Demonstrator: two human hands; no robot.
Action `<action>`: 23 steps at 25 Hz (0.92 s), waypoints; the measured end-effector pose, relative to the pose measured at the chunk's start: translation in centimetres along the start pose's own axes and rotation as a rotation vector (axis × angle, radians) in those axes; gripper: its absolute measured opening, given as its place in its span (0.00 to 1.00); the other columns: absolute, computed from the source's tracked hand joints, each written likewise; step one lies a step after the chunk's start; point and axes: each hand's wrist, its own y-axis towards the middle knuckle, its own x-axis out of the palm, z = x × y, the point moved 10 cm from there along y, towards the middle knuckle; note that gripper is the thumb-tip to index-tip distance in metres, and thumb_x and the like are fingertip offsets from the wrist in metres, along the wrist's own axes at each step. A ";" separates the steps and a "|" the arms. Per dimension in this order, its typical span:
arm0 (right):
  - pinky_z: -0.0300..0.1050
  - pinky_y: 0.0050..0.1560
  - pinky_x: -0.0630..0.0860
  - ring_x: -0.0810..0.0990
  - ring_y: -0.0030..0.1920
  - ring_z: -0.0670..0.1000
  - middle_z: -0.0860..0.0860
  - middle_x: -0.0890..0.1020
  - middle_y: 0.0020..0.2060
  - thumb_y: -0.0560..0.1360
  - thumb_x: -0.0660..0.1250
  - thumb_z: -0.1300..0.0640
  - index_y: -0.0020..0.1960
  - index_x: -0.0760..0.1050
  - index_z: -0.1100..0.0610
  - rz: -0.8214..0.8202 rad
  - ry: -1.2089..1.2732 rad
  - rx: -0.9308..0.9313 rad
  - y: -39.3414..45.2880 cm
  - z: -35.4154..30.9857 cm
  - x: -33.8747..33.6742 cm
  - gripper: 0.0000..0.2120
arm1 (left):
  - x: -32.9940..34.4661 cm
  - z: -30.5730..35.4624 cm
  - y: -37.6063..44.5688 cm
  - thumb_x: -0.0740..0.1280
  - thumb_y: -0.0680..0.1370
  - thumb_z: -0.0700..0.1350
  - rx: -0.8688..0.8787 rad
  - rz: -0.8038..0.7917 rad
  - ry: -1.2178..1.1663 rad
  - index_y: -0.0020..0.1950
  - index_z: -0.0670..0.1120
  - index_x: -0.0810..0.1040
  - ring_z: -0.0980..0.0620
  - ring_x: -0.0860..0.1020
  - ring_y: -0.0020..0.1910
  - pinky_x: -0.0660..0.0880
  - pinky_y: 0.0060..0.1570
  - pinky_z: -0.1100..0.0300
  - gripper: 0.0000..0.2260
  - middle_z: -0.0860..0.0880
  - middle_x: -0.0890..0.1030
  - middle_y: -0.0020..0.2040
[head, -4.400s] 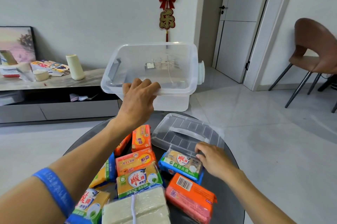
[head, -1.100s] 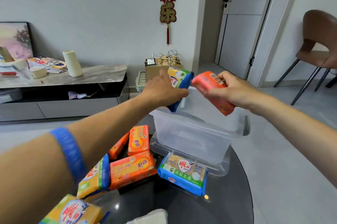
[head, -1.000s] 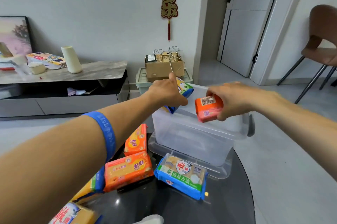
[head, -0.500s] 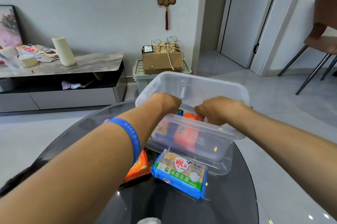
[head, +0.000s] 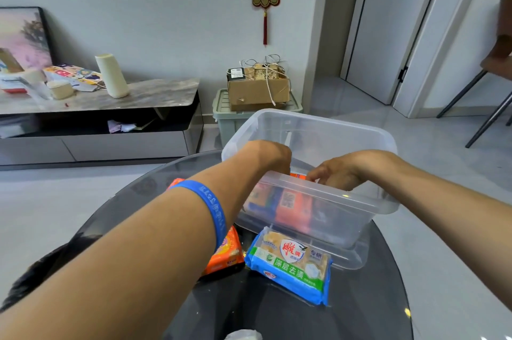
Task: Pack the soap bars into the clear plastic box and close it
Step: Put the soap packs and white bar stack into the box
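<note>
The dark round glass tabletop [head: 360,312] carries the clear lid [head: 346,262], a blue soap [head: 291,265] against it, and an orange soap [head: 225,252].

Open box [head: 310,129] top; blue soap bar [head: 291,265] against near wall; right tabletop [head: 374,298] free.

Both hands [head: 267,155] [head: 339,173] reach into the clear plastic box [head: 343,201].

Bright, even daylight fills the room. The dark glass surface [head: 277,312] shows small glints. Straight lines bow near the edges, and the near forearm is soft.
</note>
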 end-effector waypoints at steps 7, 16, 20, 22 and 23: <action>0.47 0.51 0.75 0.79 0.48 0.51 0.49 0.85 0.51 0.72 0.65 0.61 0.53 0.80 0.50 0.766 -0.160 -0.173 -7.6 -3.7 -7.9 0.13 | -8.8 -4.7 -16.1 0.62 0.72 0.43 0.122 1.054 -0.238 0.49 0.47 0.80 0.44 0.80 0.40 0.72 0.34 0.55 0.09 0.48 0.84 0.43; 0.45 0.35 0.73 0.79 0.39 0.50 0.43 0.84 0.40 0.72 0.60 0.52 0.43 0.77 0.47 0.972 -0.279 -0.507 -16.7 -14.7 2.7 0.07 | 8.3 -11.2 -22.0 0.65 0.75 0.53 -0.009 0.367 -0.158 0.64 0.51 0.75 0.48 0.78 0.54 0.76 0.50 0.51 0.18 0.49 0.80 0.58; 0.48 0.43 0.75 0.79 0.50 0.52 0.45 0.82 0.50 0.77 0.57 0.51 0.52 0.75 0.49 0.730 -0.511 -0.326 -11.8 -12.2 7.9 0.10 | 10.8 -6.9 -21.4 0.63 0.77 0.55 0.104 0.297 0.135 0.71 0.51 0.69 0.45 0.75 0.61 0.71 0.61 0.46 0.23 0.48 0.76 0.64; 0.47 0.45 0.74 0.78 0.54 0.53 0.47 0.80 0.56 0.76 0.60 0.47 0.56 0.73 0.50 0.616 -0.431 -0.220 -10.0 -10.5 8.8 0.11 | 10.9 -6.6 -20.4 0.64 0.77 0.54 0.051 0.266 0.090 0.70 0.51 0.69 0.44 0.76 0.59 0.72 0.59 0.46 0.22 0.46 0.77 0.63; 0.47 0.45 0.73 0.77 0.54 0.53 0.48 0.79 0.57 0.74 0.63 0.45 0.56 0.71 0.50 0.550 -0.381 -0.177 -9.2 -9.9 9.7 0.14 | 11.2 -7.0 -20.0 0.65 0.77 0.53 0.003 0.241 0.004 0.68 0.51 0.68 0.44 0.76 0.59 0.73 0.57 0.46 0.21 0.46 0.77 0.61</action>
